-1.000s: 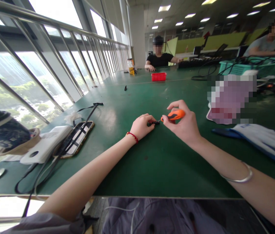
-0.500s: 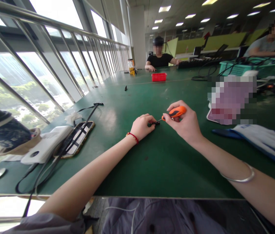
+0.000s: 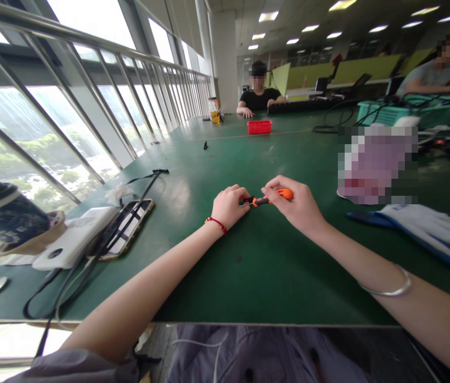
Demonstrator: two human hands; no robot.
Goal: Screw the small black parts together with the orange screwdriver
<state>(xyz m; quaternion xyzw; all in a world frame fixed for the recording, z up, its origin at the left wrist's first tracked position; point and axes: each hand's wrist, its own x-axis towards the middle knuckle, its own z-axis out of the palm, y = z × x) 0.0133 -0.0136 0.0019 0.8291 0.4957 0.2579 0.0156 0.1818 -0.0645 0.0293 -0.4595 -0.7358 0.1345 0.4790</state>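
Where the two hands meet on the green surface (image 3: 273, 266), the left hand (image 3: 228, 206) is curled shut around a small black part (image 3: 243, 202). Only a tiny bit of it pokes out past the fingers, so its shape is hard to tell. The right hand (image 3: 296, 208) grips an orange screwdriver (image 3: 280, 194), which lies almost flat with its thin end pointing at the small black part. The fingers cover much of the handle, and the tip is too small to show if it touches the part or not.

A red string (image 3: 217, 224) goes around the left wrist and a silver bangle (image 3: 388, 291) around the right arm. Both arms are cut off at the bottom edge.

Off to the right lie white and blue gloves (image 3: 432, 230), partly out of the picture, near a blurred patch (image 3: 376, 162) that hides whatever is there. To the left sit a phone (image 3: 129, 227), a white box (image 3: 74, 240) and a dark cup (image 3: 3, 213) — black cords cross over them. Far down the surface stands a red tray (image 3: 259, 126), near another person (image 3: 260, 98).
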